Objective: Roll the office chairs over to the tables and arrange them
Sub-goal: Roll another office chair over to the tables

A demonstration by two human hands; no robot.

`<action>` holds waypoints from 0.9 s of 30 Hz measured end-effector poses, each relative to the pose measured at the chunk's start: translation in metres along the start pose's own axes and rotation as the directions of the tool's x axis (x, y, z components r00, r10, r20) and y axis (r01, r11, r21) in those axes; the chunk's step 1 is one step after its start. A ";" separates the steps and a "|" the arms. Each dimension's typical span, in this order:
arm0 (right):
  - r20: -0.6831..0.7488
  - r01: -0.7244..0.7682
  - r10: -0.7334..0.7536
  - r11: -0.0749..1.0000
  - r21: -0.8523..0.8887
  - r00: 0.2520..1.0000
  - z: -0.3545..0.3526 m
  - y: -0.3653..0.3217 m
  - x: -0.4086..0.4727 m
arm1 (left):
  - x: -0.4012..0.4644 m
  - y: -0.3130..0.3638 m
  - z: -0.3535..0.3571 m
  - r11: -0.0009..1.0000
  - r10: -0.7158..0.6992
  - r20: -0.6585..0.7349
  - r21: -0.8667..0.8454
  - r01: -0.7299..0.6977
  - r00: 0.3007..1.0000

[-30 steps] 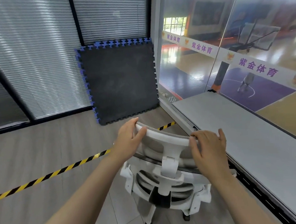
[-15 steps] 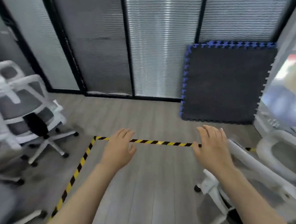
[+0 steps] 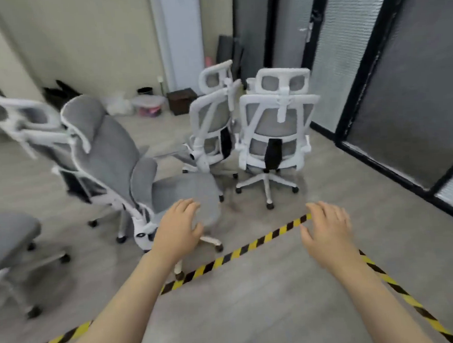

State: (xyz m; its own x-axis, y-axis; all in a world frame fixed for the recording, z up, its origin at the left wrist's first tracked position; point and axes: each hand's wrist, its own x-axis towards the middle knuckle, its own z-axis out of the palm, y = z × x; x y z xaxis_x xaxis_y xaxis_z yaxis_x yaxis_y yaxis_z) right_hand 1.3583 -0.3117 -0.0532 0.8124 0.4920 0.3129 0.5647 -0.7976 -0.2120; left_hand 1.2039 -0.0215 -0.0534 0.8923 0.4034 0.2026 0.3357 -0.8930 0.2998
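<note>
Left hand (image 3: 180, 231) and right hand (image 3: 327, 231) both spread, fingers relaxed, holding nothing. Grey chair (image 3: 129, 161) just ahead of left hand; two more chairs (image 3: 273, 131) behind. Striped tape (image 3: 253, 245) crosses floor beneath.

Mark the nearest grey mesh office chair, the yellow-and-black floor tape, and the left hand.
Nearest grey mesh office chair (image 3: 112, 149): head view, backrest mesh.
Yellow-and-black floor tape (image 3: 253, 245): head view, stripe between the hands.
Left hand (image 3: 180, 231): head view, back of hand.

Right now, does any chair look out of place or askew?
Yes. The nearest grey chair stands reclined, its back tilted far toward the left, while the two white-framed chairs behind it sit upright. Nothing looks spilled or broken.
</note>
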 end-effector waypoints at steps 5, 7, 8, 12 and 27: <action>0.070 0.253 -0.262 0.960 0.122 0.962 0.055 -0.112 0.101 | -0.001 -0.105 -0.032 0.967 -0.245 -0.112 0.041 0.251 0.963; 0.082 0.348 -0.367 0.920 0.181 0.927 0.075 -0.159 0.132 | -0.007 -0.137 -0.044 0.939 -0.333 -0.145 0.043 0.342 0.932; 0.091 0.400 -0.424 0.894 0.202 0.901 0.085 -0.183 0.145 | -0.012 -0.153 -0.049 0.916 -0.387 -0.168 0.044 0.399 0.907; 0.112 0.577 -0.619 0.772 0.267 0.777 0.120 -0.276 0.186 | -0.040 -0.216 -0.066 0.797 -0.578 -0.231 0.045 0.602 0.783; 0.063 0.806 -0.908 0.398 0.438 0.415 0.224 -0.636 0.221 | -0.127 -0.455 -0.157 0.432 -0.849 -0.386 -0.109 0.895 0.362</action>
State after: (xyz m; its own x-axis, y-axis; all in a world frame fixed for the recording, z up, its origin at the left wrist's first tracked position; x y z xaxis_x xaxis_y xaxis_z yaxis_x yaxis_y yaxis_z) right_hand 1.2116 0.3823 -0.0563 -0.1666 0.9501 0.2638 0.9434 0.2314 -0.2376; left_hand 0.8906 0.3653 -0.0696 -0.0785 0.9807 0.1789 0.9108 -0.0024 0.4128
